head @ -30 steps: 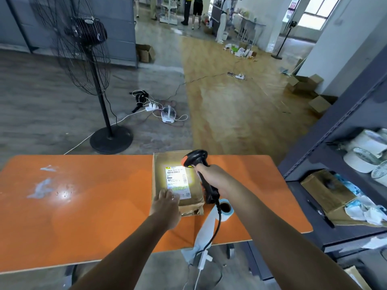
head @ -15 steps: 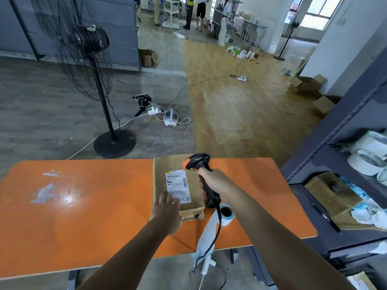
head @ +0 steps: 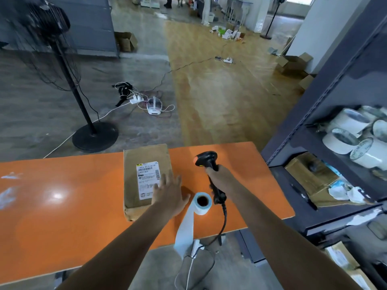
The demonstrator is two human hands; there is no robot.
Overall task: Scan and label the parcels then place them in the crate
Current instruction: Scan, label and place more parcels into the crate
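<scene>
The right hand is gripping the scanner clear of the parcel, while the left hand, spread open and empty, is seemingly reaching for the label roll, so labelling looks next.

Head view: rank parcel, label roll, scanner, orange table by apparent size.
1. orange table
2. parcel
3. scanner and label roll: too close to call, since the right hand covers the scanner's grip.

The scanner has swung right, off the parcel; scan light gone.
</scene>
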